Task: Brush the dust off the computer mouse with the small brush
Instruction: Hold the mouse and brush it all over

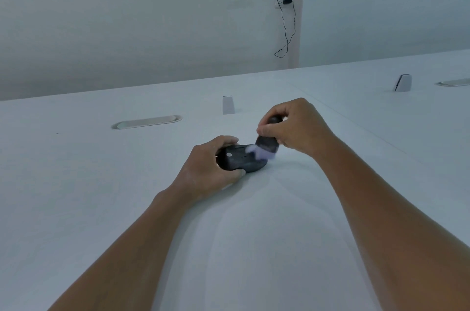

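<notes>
A dark computer mouse (240,159) lies on the white table (101,196), turned so its underside faces up. My left hand (211,173) grips it from the left, fingers over the far edge and thumb on the near side. My right hand (292,125) holds a small dark brush (265,145) with pale bristles. The bristles touch the right end of the mouse and look blurred. Most of the brush handle is hidden inside my fingers.
An oval cable grommet (146,122) is set into the table at the back left, and another (454,82) at the far right. Two small white bracket pieces (228,104) (403,82) stand behind my hands. Cables (286,18) hang on the wall.
</notes>
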